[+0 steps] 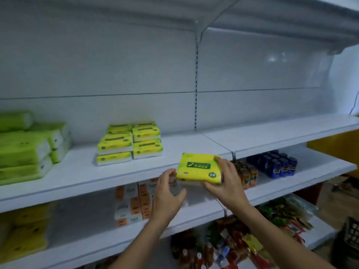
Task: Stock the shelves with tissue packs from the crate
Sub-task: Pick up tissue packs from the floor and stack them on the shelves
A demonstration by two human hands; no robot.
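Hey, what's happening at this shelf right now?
A person is stocking tissues. Their right hand holds a yellow-green tissue pack at the front edge of the middle shelf, not yet set down. The left hand hovers just beside the pack, fingers curled, holding nothing. Two stacks of matching packs sit further back to the left on that shelf.

Dim, cool light, with a pale glare patch on the back panel at upper right. Everything is soft; the left hand is smeared, and shelf edges bow outward.
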